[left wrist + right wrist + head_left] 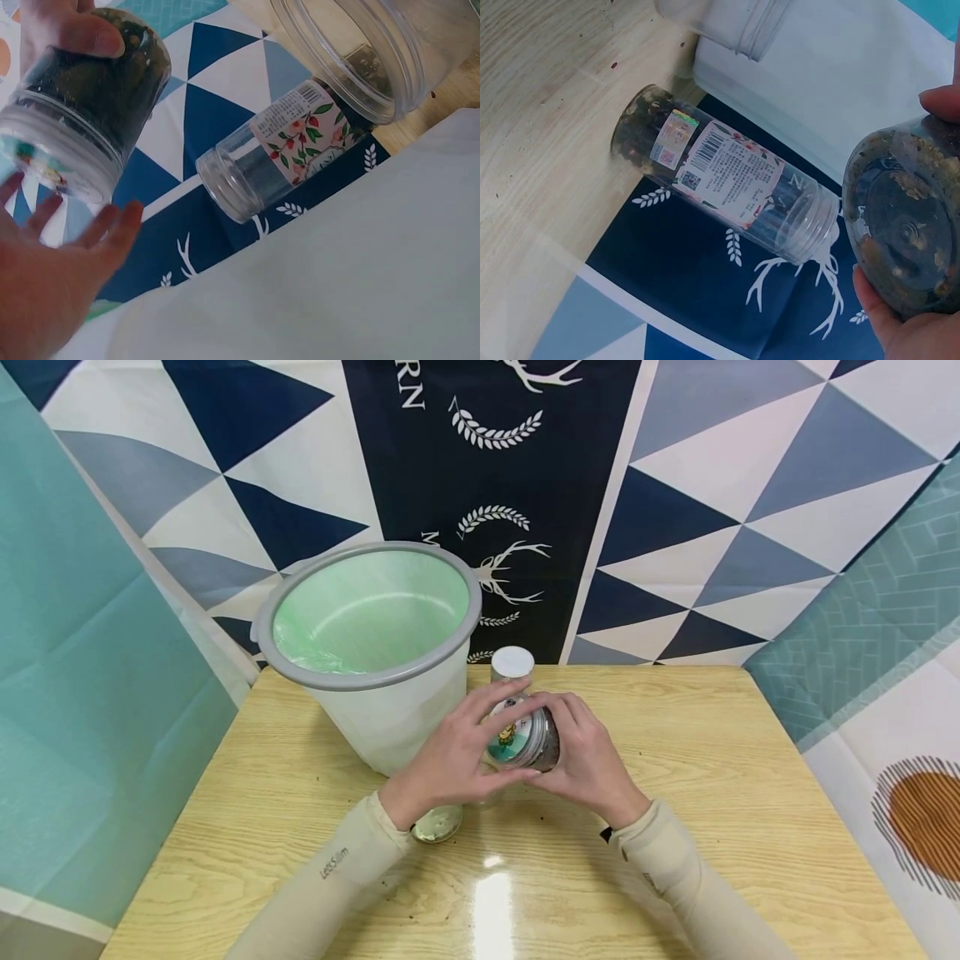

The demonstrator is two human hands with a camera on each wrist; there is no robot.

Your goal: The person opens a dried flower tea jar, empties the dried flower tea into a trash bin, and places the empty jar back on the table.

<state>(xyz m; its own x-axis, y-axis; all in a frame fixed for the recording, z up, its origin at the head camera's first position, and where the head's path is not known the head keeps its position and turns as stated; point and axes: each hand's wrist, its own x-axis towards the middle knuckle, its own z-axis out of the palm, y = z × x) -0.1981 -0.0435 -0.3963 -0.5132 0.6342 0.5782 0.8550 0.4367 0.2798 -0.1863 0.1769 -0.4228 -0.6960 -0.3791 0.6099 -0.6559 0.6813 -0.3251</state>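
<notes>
Sleeves [322, 885] lie nearest; beyond, the right hand [588, 764] clamps a jar [551, 747] in its fingers, likely steadying it; the left hand [457, 750] has fingers apart over the lid [508, 742].

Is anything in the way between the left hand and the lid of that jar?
Nothing visible is: the left hand is spread right at the lid of the jar, which the right hand holds. The pink-labelled bottle stands off to one side, not between them.
</notes>
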